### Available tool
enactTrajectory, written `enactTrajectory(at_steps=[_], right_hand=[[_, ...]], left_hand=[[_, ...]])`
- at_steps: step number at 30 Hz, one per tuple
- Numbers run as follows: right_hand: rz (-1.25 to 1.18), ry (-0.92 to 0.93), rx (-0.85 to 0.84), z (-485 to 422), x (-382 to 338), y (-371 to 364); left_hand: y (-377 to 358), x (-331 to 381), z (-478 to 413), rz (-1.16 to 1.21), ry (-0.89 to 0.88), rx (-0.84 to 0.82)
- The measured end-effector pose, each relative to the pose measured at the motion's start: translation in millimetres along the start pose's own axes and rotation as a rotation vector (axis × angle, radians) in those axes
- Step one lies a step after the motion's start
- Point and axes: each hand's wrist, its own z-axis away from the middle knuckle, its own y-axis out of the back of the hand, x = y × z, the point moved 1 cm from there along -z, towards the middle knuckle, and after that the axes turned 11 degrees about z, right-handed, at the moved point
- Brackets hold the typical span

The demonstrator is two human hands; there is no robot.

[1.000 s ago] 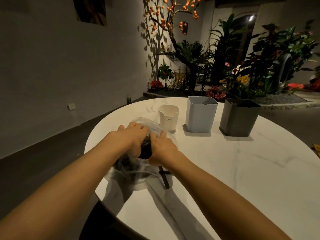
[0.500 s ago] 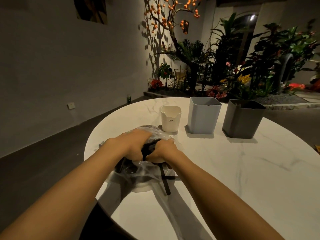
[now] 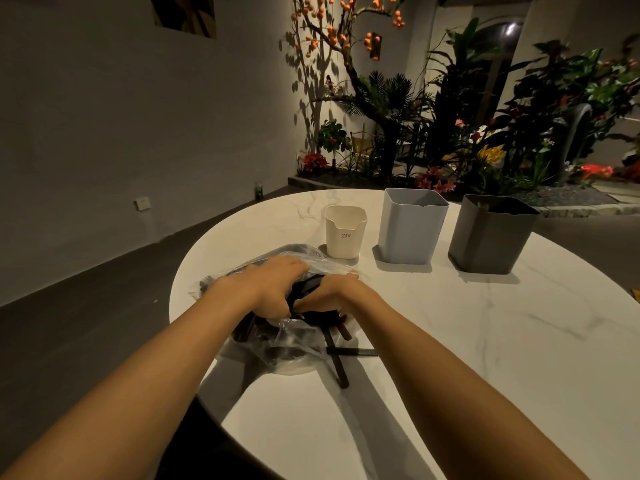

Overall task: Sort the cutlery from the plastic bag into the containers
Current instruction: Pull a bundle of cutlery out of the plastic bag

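White marble-patterned round table (image 3: 485, 341) fills my view. Nearest me, two dark cutlery handles (image 3: 337, 362) lie crossed on it, poking out of the clear crumpled plastic bag (image 3: 287, 351). I see my left hand (image 3: 266, 289) and right hand (image 3: 329, 296) side by side on the bag, both curled around dark cutlery bunched inside it. Beyond stand a small cream plastic cup (image 3: 344, 232), a tall pale blue container (image 3: 410, 226) and a dark grey container (image 3: 490, 233) in a row.
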Motion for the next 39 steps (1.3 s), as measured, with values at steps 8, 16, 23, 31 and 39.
enactTrajectory(at_steps=[8,16,23,31,39], right_hand=[[0.002,-0.044,0.045,-2,-5,-6],[-0.354,-0.061,-0.067,-6,5,-6],[-0.501,-0.105,-0.153,0,16,-2],[-0.37,-0.169,-0.204,3,21,9],[-0.229,-0.102,-0.114,26,20,24]], left_hand=[[-8,-3,-3,-0.066,-0.048,0.035],[-13,1,-7,-0.01,-0.067,0.064],[-15,0,-9,0.006,-0.091,0.062],[-18,8,-7,-0.033,-0.107,0.106],[-28,17,-15,-0.091,-0.026,0.225]])
